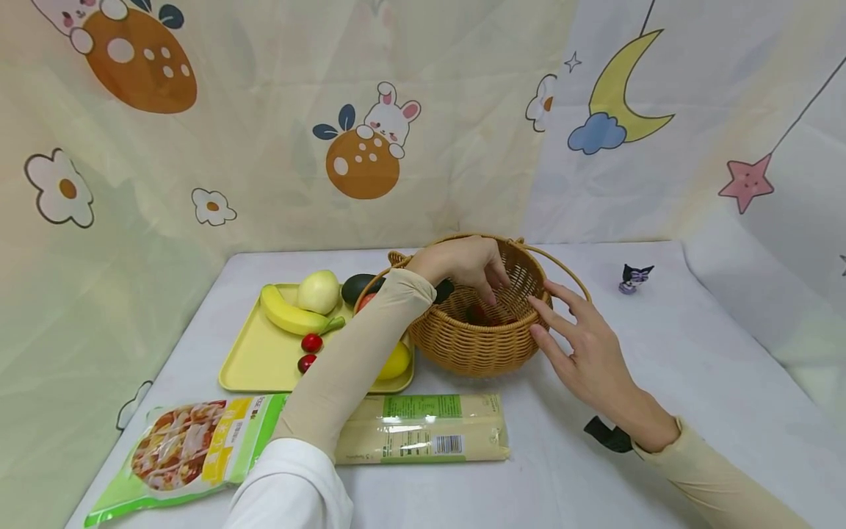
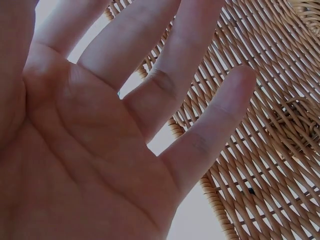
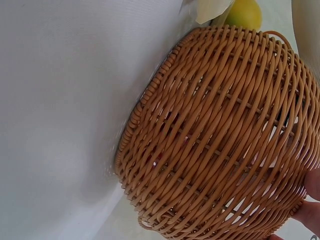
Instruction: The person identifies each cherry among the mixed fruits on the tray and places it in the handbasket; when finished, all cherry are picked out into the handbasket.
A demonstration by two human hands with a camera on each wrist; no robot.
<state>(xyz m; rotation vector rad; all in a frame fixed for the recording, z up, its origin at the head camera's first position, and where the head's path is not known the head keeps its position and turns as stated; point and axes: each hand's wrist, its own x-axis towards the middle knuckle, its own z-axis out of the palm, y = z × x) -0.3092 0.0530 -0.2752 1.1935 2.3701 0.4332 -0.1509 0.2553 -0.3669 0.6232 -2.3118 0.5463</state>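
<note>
A brown wicker basket [image 1: 479,349] with a thin looped handle stands at the middle of the table. My left hand [image 1: 468,263] reaches over its rim, fingers bent loosely down into the opening. In the left wrist view that hand's palm [image 2: 85,150] is bare, the fingers spread in front of the woven wall. Something dark red [image 1: 477,314] lies at the basket's bottom, too dim to name. On the right side, the fingers of my right hand [image 1: 588,356] reach to the rim, extended and apart. Fingertips [image 3: 306,215] touch the basket's edge in the right wrist view.
Left of the basket, a yellow tray [image 1: 254,360] bears a banana [image 1: 291,314], a pale round fruit [image 1: 319,292], a lemon [image 1: 395,361] and small red fruits [image 1: 311,343]. In front lie a food bag [image 1: 181,448] and a noodle pack [image 1: 423,430]. A small figurine [image 1: 634,278] stands back right.
</note>
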